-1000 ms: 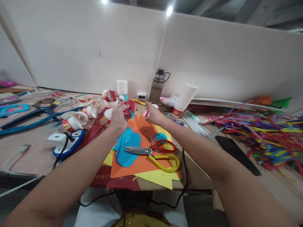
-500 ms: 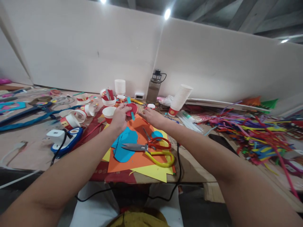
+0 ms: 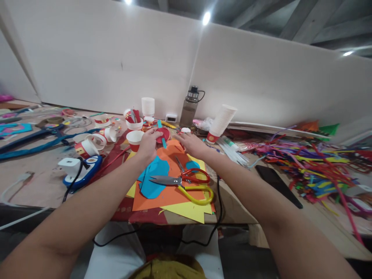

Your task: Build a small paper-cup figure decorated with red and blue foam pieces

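Observation:
My left hand (image 3: 148,144) is closed on a small red paper cup piece (image 3: 165,134) with a teal paper strip (image 3: 161,133) stuck across it, held just above the table. My right hand (image 3: 190,144) hovers to the right of it with fingers spread, holding nothing. Below both hands lie sheets of orange paper (image 3: 167,195), yellow paper (image 3: 188,211) and a cut blue paper shape (image 3: 153,178). Scissors (image 3: 186,182) with red and yellow handles rest on the sheets. A white cup with a red base (image 3: 135,140) stands just left of my left hand.
Cut paper cups (image 3: 93,142) and a white charger on a blue case (image 3: 78,170) lie at left. A dark water bottle (image 3: 189,107) and stacks of white cups (image 3: 222,122) stand by the wall. Colourful pipe cleaners (image 3: 314,166) and a black strip (image 3: 277,181) cover the right side.
My right hand let go of a small red-and-white piece and opened its fingers. My left hand keeps its hold on the red cup piece. The view shifted slightly.

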A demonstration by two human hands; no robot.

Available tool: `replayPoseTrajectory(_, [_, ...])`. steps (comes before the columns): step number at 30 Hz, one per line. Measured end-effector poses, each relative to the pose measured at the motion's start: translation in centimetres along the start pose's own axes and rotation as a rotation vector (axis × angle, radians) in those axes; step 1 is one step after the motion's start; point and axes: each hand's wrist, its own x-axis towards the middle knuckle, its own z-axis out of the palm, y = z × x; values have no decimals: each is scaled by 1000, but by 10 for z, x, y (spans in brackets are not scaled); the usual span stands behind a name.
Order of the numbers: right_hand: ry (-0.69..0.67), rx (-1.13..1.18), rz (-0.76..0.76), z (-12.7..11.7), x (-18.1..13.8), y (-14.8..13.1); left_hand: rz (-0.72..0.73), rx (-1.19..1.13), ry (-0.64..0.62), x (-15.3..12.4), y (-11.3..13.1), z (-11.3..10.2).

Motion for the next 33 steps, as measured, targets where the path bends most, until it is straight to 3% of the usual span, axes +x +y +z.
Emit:
replayPoseTrajectory(3, [-109,-104,-59,5,4,-13,-1,-5,-13,1,-3,-1])
replayPoseTrajectory(8, [-151,-19,-23,11,9,-15,2,-30,-4,1,-1,-1])
replayPoseTrajectory(14, [-29,206,20,8,0,3,-4,-10,-22,3,-3,-3])
replayPoseTrajectory(21, [-32,238,23,-7,0,3,-47,43,-43,1,-7,-2])
replayPoseTrajectory(27, [33,329,50,9,-1,7,-42,68,-62,-1,-8,0])
replayPoseTrajectory(33, [23,486,161,23,-2,7,-53,494,-56,0,-16,-6])
